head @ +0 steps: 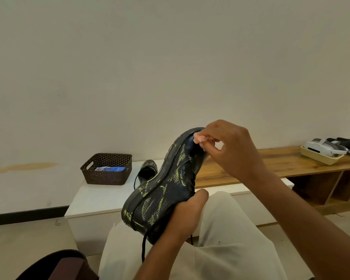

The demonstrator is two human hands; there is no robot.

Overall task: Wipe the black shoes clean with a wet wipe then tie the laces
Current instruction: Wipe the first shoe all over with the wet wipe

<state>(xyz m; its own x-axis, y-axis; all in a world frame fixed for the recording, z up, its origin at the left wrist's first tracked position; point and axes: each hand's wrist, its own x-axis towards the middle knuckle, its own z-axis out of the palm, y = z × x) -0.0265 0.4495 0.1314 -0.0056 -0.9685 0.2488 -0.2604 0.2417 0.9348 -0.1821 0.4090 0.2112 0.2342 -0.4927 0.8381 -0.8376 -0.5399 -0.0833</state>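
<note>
The left hand (187,214) grips the heel end of the shoe (164,184), held tilted above the lap. The right hand (226,146) pinches the toe edge with curled fingers. Behind the grip, near the white table's (93,197) back edge, sits the second shoe (148,170) beside a basket (106,169).

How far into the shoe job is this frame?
Early. Done: nothing that shows. The held black shoe still carries yellow-green marks across its side and sole.
In hand: the left hand grips the heel end while the right hand presses curled fingers on the toe; no wipe is clearly visible there.
Left: finish this shoe, wipe the second shoe beside the brown basket, then tie the hanging lace.
</note>
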